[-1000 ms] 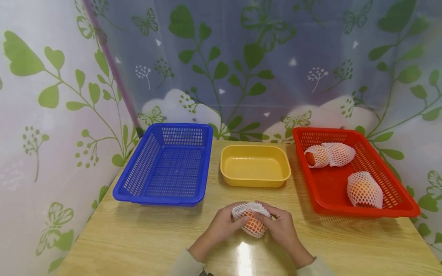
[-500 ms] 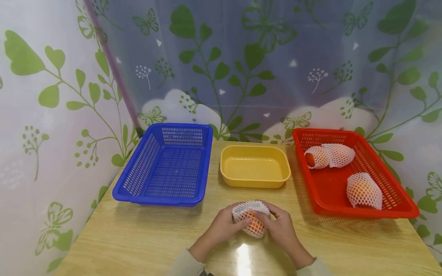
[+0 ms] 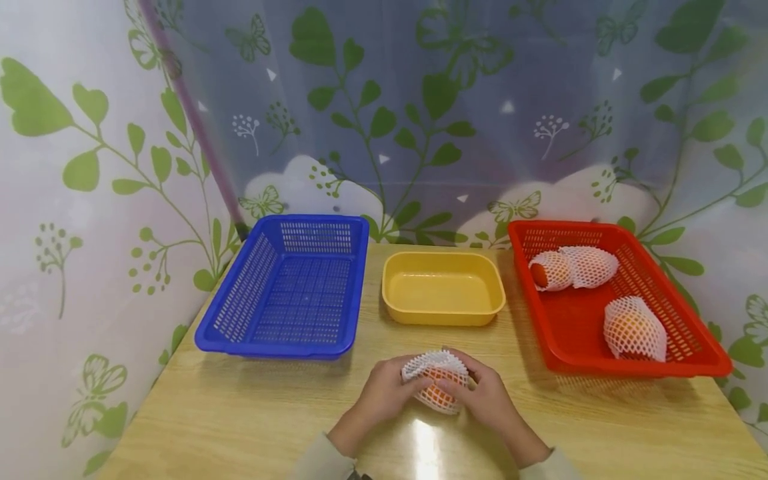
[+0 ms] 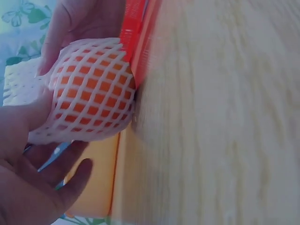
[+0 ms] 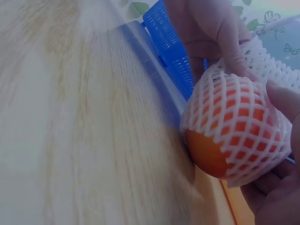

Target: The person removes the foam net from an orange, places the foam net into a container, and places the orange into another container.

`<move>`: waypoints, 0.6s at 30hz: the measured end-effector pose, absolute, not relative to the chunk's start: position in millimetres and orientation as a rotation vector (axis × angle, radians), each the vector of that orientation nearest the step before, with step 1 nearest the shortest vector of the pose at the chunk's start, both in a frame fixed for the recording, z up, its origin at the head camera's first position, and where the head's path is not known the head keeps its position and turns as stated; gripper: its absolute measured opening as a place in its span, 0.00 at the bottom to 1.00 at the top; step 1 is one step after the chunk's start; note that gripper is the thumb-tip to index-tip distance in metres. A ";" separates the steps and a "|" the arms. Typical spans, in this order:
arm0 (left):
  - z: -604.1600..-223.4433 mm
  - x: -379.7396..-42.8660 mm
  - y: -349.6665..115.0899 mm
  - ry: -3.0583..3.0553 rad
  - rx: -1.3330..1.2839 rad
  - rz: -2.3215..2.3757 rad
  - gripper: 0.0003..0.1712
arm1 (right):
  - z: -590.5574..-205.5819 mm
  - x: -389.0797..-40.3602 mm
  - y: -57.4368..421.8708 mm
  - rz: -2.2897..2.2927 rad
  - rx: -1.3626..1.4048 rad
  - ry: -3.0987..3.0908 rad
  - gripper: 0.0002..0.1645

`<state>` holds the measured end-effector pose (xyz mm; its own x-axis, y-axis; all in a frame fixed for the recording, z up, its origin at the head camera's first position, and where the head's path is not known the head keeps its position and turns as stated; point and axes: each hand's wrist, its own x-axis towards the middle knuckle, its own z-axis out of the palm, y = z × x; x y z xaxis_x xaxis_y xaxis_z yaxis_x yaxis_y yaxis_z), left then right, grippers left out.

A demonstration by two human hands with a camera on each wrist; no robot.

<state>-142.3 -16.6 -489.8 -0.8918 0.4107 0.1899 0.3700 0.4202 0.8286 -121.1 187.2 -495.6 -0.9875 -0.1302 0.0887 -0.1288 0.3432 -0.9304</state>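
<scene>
Left hand (image 3: 384, 390) and right hand (image 3: 487, 397) are both curled round a round orange fruit (image 3: 441, 395) in a white foam-mesh sleeve (image 3: 435, 361), though I can't quite tell if it's touching the pale wood-grain table (image 3: 240, 420). It's nearer than the yellow plastic tub (image 3: 444, 290), with a blue slotted plastic basket (image 3: 306, 297) off left and a red slotted basket (image 3: 567, 330), netted fruits (image 3: 635, 328) inside, off right.

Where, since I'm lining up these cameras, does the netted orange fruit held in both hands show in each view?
Head: the netted fruit is low, slightly right of centre, between the left hand and right hand.
Left wrist: the netted fruit, upper left.
Right wrist: the netted fruit, right of centre, near mid-height.
Shared landmark: the pale wooden table, filling the bottom, right and left respectively.
</scene>
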 end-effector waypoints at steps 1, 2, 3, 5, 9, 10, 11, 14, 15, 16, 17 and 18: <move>-489.2 -141.9 -16.1 2.643 0.733 1.511 0.19 | -495.2 -121.1 187.3 -1.788 -0.249 2.565 0.35; -488.4 -141.3 -15.6 2.669 0.741 1.519 0.17 | -495.2 -121.2 187.5 -1.793 -0.247 2.556 0.35; -487.8 -140.7 -15.1 2.690 0.740 1.530 0.16 | -495.4 -121.2 187.6 -1.795 -0.245 2.550 0.36; -488.1 -140.3 -14.4 2.718 0.720 1.553 0.14 | -495.5 -120.8 187.1 -1.798 -0.235 2.542 0.36; -489.0 -140.1 -14.0 2.727 0.653 1.587 0.11 | -495.3 -119.8 186.2 -1.805 -0.227 2.536 0.36; -489.3 -140.3 -13.9 2.729 0.645 1.590 0.10 | -494.9 -119.5 186.0 -1.805 -0.226 2.536 0.36; -489.4 -140.5 -13.8 2.721 0.638 1.596 0.10 | -494.4 -119.5 185.8 -1.805 -0.227 2.535 0.36; -489.3 -141.2 -13.5 2.691 0.637 1.607 0.11 | -492.7 -119.2 185.6 -1.808 -0.223 2.536 0.35; -489.4 -141.6 -13.4 2.676 0.640 1.614 0.12 | -492.0 -119.1 185.6 -1.805 -0.218 2.538 0.35; -489.5 -142.2 -13.1 2.664 0.642 1.616 0.14 | -491.5 -118.9 185.8 -1.800 -0.213 2.544 0.34; -489.7 -142.7 -12.9 2.645 0.643 1.622 0.15 | -491.1 -118.8 186.0 -1.795 -0.209 2.551 0.34; -489.9 -143.1 -12.7 2.624 0.642 1.631 0.16 | -490.8 -118.7 186.3 -1.793 -0.204 2.561 0.33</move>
